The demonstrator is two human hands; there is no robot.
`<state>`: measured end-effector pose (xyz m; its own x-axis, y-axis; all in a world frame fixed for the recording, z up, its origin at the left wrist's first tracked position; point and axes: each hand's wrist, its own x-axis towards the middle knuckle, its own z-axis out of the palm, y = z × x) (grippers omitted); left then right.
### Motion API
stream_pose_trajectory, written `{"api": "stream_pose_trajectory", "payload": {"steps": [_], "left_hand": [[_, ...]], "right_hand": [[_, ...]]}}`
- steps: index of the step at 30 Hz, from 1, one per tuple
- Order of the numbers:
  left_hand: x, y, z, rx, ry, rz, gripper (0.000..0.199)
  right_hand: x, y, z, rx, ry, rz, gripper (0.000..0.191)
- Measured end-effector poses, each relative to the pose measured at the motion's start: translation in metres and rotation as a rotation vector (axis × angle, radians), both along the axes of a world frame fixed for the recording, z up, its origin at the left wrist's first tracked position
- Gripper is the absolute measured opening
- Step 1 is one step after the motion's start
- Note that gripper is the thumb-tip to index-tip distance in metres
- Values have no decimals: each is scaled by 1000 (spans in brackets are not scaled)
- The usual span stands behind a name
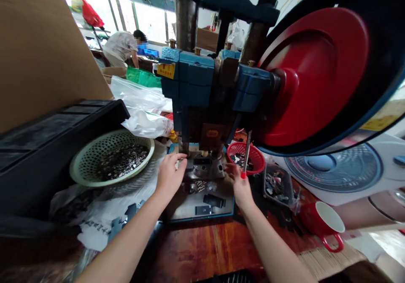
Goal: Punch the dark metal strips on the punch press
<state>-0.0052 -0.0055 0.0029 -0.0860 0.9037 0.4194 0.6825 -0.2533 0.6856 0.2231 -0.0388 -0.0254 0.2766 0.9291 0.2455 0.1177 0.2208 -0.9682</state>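
A blue bench press (196, 76) stands before me, its steel die block (204, 171) low in the middle. My left hand (171, 171) is at the block's left side, thumb and fingers stretched toward it and slightly apart; whether it touches the block I cannot tell. At the right side is my right hand (239, 184), its slightly blurred fingers loosely spread toward the block. A metal lever (247, 152) with a red tip hangs just in front of that hand. Two dark flat metal pieces (214, 200) and several tiny shiny bits (200, 186) lie on the press base (186, 209).
A pale green basket (77, 171) of small dark parts stands left, beside a black crate (63, 135). On the right are a red basket (261, 165), a clear tub (268, 196) of parts, a red mug (316, 219) and a large red flywheel (332, 72). A person (122, 47) bends over behind.
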Motion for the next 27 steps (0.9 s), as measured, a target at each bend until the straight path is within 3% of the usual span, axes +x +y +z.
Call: {"api": "stream_pose_trajectory", "payload": {"steps": [2,4,9,15,20,23,27], "left_hand": [[-11,-14,-4,-12,-9,-3,25],[-20,-28,-10,-27,-2,-9,25],[-39,-57,-24,-75,55,9,28],[-81,-87,-32,-119,162,62,34],[-130,-115,-58,-292,338,60,47],[-140,-125,-79,-343,451,39,67],[-131,-125,-92,-365,542,69,67]], "right_hand": [[11,-13,-3,-26,266,19,49],[18,-21,-1,-5,355,44,45],[21,-19,2,18,196,-37,38],[14,-13,-12,-7,202,-9,56],[-7,20,-1,-44,-217,11,41],[-21,45,9,-18,-505,76,40],[-28,59,11,-83,-398,115,28]]}}
